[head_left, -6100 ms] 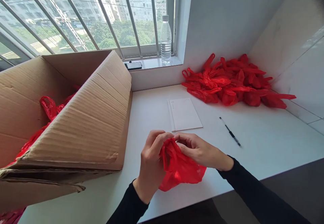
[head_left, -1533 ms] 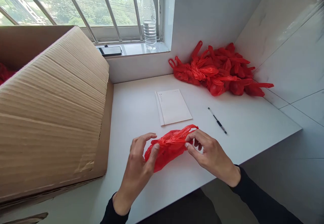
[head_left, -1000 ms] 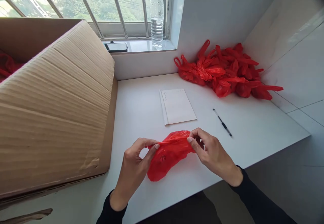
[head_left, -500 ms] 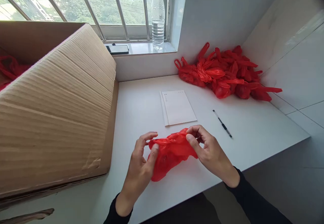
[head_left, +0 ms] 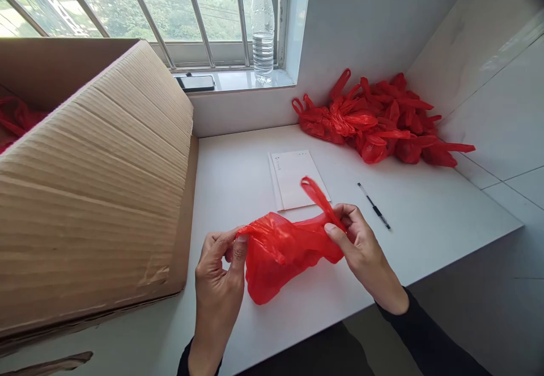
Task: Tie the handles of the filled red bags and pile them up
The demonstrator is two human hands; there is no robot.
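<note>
Bag handle loop has popped up since half a second ago. Left hand (head_left: 216,271) pinches the red plastic bag (head_left: 284,248) at its left edge, right hand (head_left: 355,240) at its right, above the table (head_left: 425,217); notepad (head_left: 297,178) just behind.

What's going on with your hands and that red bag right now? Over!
Left hand and right hand pinching opposite ends of the red bag. Bag stretched above the counter, one handle loop up. Nothing between hands.
</note>
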